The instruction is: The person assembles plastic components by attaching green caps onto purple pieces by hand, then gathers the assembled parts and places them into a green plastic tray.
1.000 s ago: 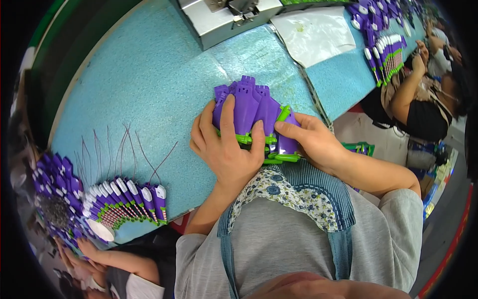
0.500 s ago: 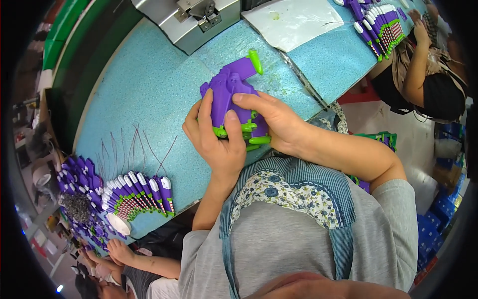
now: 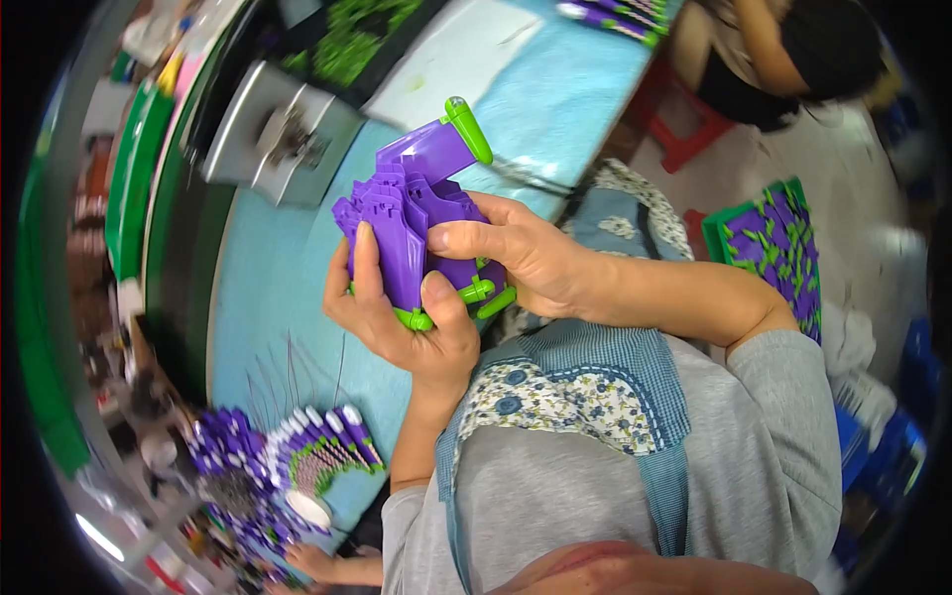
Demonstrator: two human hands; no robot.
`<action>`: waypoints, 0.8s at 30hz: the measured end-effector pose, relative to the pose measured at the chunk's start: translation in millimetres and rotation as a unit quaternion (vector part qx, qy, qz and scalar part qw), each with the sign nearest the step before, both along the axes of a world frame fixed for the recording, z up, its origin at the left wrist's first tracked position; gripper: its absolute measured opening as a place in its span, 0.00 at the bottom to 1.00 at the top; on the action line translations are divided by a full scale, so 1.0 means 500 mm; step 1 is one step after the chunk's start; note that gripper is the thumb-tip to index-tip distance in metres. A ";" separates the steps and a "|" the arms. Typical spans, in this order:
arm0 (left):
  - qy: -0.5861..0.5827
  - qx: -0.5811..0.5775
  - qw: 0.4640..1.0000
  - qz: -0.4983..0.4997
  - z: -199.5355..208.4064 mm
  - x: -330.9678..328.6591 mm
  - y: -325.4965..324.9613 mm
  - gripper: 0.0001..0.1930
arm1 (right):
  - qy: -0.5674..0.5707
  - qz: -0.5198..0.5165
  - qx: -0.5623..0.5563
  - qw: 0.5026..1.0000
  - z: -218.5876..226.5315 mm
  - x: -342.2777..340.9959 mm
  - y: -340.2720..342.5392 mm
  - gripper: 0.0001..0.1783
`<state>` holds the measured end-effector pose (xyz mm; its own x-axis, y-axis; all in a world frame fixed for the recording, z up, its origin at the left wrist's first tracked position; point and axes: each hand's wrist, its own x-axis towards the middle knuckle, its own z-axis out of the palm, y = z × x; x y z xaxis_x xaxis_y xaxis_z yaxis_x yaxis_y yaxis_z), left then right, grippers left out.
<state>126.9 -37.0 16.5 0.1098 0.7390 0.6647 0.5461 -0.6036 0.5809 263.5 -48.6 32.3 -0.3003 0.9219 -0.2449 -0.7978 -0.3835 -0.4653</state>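
A bunch of flat purple plastic pieces (image 3: 392, 243) with rounded bright green ends is held up over the blue table. My left hand (image 3: 402, 332) is closed around its lower left side, fingers behind and thumb in front. From the other side my right hand (image 3: 531, 258) grips the same bunch, its thumb pressed on the front. One purple piece (image 3: 426, 149) sticks out at the top, slanting right, with a green end (image 3: 466, 131). Several more green ends show below, between the hands. My right fingers are mostly hidden behind the pieces.
A silver metal box (image 3: 283, 139) and a white sheet (image 3: 456, 59) lie toward the far side. Purple pieces with white tips (image 3: 337, 436) are fanned out at the near left, by a co-worker's hand (image 3: 312, 562). A green crate of purple-and-green pieces (image 3: 769, 248) and a red stool (image 3: 689, 129) stand at right.
The whole view has swung, bringing the green crate at right and a tray of green pieces at the top more into sight. Both hands still hold the bunch, now further left in the picture.
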 end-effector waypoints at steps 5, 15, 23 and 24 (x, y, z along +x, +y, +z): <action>0.029 0.054 0.980 -0.190 0.048 0.129 -0.018 0.30 | 0.003 -0.168 0.057 0.984 0.027 0.113 -0.117 0.26; 0.069 0.072 0.847 -0.522 0.011 0.545 -0.255 0.27 | 0.003 -0.535 0.030 0.845 -0.064 0.370 -0.491 0.23; 0.165 0.053 0.730 -0.661 -0.141 0.768 -0.456 0.28 | 0.146 -0.715 -0.085 0.678 -0.268 0.451 -0.708 0.22; 0.187 0.043 0.714 -0.674 -0.154 0.783 -0.477 0.28 | 0.154 -0.733 -0.095 0.655 -0.284 0.455 -0.724 0.22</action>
